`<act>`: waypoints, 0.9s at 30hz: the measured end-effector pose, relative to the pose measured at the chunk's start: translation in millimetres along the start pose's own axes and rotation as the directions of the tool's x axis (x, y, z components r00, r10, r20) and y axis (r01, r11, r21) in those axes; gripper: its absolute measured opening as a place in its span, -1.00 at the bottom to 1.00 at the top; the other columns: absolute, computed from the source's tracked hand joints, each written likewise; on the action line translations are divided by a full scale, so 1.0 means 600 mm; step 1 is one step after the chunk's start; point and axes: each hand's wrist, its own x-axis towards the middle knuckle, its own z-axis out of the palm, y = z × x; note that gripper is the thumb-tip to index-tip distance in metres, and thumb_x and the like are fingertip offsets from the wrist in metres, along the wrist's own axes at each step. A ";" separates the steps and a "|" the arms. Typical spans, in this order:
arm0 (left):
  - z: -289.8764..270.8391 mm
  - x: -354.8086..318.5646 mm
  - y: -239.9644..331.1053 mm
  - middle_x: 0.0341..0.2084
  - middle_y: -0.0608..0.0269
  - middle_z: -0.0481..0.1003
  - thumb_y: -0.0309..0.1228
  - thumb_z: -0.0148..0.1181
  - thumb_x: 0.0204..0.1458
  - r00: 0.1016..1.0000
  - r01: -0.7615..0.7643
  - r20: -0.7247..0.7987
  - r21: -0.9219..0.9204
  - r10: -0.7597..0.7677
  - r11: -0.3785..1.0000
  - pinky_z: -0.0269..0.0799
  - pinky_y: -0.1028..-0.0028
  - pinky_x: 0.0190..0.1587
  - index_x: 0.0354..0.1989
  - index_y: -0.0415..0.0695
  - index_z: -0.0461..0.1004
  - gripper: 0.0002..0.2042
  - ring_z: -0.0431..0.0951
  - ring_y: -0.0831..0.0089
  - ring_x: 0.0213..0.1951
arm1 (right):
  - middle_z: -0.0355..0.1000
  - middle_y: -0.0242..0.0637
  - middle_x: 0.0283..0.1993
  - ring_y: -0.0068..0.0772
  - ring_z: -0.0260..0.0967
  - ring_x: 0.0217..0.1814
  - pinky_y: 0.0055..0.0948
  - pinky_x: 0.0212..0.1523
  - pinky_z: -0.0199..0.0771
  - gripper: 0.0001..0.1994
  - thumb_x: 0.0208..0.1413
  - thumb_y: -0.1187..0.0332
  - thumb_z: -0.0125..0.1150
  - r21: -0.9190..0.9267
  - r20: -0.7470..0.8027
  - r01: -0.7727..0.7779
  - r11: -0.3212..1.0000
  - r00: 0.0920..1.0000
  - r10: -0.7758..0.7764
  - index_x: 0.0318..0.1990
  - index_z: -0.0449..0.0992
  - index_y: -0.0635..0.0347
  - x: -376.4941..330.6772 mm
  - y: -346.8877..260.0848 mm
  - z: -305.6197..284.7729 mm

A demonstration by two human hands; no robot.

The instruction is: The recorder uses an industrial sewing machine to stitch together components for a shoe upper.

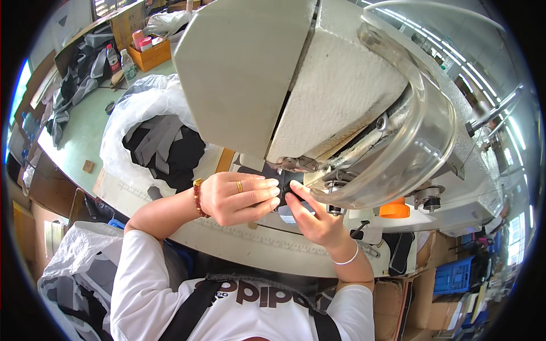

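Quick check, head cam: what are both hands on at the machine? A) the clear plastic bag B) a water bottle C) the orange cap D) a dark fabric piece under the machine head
D: the left hand and the right hand pinch a dark fabric piece at the sewing machine, just below its clear guard.

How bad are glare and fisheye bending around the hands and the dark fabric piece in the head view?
Head view: ceiling-light glare streaks the curved clear plastic guard; machine edges bow toward the rim; left hand, right hand and small black fabric piece sit sharp near centre, though the fabric is shadowed.
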 end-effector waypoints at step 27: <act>-0.034 0.026 -0.008 -0.33 0.27 0.56 -0.50 0.34 -0.02 0.980 0.154 0.152 -0.147 -0.132 0.977 0.75 0.46 -0.23 -0.37 -0.18 0.54 -0.91 0.71 0.36 -0.16 | 0.63 0.07 0.04 -0.01 0.64 0.08 -0.24 0.14 0.69 -0.79 0.02 0.59 0.39 0.026 0.011 -0.079 0.997 0.997 0.079 -0.15 0.72 0.35 0.021 -0.027 -0.003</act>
